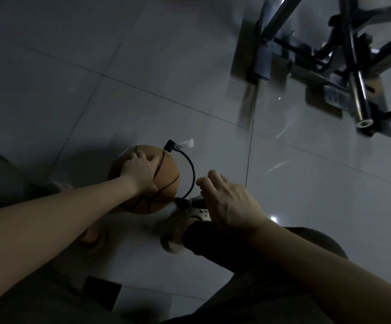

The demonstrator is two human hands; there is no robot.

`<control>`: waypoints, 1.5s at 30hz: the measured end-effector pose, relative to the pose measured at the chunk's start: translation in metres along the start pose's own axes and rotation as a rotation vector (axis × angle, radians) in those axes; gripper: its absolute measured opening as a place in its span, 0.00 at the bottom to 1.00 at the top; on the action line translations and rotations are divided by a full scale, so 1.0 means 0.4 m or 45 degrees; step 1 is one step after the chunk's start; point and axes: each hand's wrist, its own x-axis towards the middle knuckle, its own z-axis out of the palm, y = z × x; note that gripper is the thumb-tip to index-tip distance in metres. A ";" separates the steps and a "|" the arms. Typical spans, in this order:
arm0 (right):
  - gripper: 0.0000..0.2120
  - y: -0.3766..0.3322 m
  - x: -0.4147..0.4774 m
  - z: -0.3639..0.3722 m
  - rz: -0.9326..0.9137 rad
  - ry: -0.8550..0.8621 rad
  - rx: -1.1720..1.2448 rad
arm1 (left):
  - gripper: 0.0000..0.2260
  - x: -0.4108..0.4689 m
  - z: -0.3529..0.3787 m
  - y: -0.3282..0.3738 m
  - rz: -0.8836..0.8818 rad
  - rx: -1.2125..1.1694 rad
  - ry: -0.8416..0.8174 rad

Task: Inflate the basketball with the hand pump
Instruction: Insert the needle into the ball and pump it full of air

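An orange-brown basketball [166,176] sits on the tiled floor in dim light. My left hand [140,169] is spread over its top and holds it down. A black connector [170,145] sits at the ball's far side, with a white frayed string [186,143] beside it. A thin black hose [192,174] curves from the connector down to a dark fitting [180,202] by my right shoe [178,230]. My right hand [225,202] hovers palm down right of the ball, fingers apart. It hides the pump's body and handle.
A black metal frame with tubes and flat feet [344,57] stands on the floor at the upper right. Glossy grey tiles [96,66] spread to the far left. My dark trouser leg [236,249] is under my right arm, and another shoe [58,185] peeks out left of the ball.
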 end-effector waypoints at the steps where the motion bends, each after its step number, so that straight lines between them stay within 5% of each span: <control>1: 0.14 0.007 0.013 0.010 -0.005 -0.007 -0.001 | 0.44 0.003 0.002 0.000 -0.002 0.009 0.001; 19: 0.17 0.093 0.122 0.298 0.038 -0.154 0.010 | 0.45 0.050 0.012 0.024 -0.028 0.082 -0.012; 25: 0.16 0.072 0.118 0.247 0.264 -0.134 0.180 | 0.43 0.040 0.005 0.028 -0.038 0.078 -0.046; 32: 0.12 0.031 0.072 -0.009 0.067 0.080 0.098 | 0.40 0.011 -0.004 0.022 -0.042 0.009 -0.053; 36: 0.10 0.037 0.038 -0.121 0.143 0.213 0.086 | 0.40 0.002 0.011 0.017 -0.014 -0.001 0.004; 45: 0.10 0.020 0.037 0.025 0.351 0.166 -0.026 | 0.41 0.015 0.008 0.028 -0.019 -0.001 0.008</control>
